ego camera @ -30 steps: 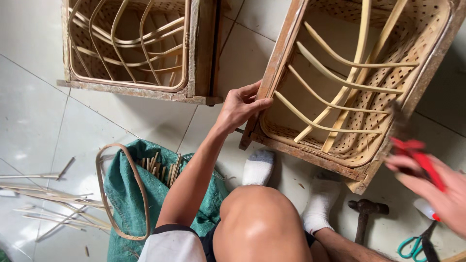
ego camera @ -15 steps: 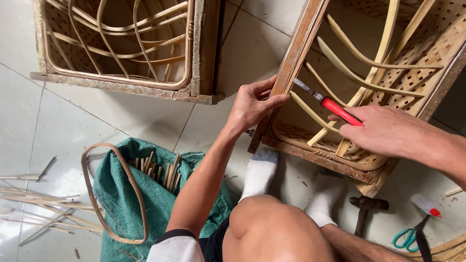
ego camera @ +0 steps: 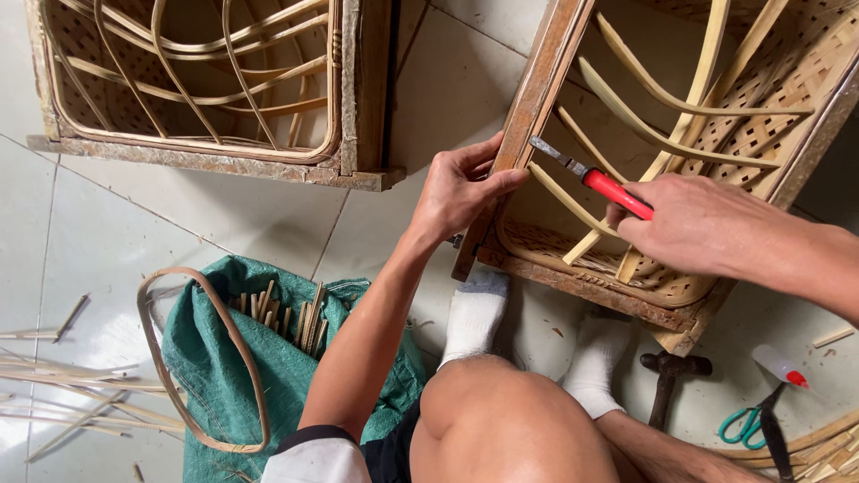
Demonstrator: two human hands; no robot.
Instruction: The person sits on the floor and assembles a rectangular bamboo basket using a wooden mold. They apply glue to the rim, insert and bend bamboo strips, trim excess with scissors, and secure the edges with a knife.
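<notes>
Left hand: fingers curled and clamped on the wooden edge of the right-hand rattan frame. Right hand: fingers closed around the red handle of a screwdriver, whose metal tip rests near the frame's inner edge, just beside the left thumb. The frame lies on the tiled floor, leaning over the person's white socks. A second frame lies to the left. A green sack, a hammer and scissors lie nearby.
</notes>
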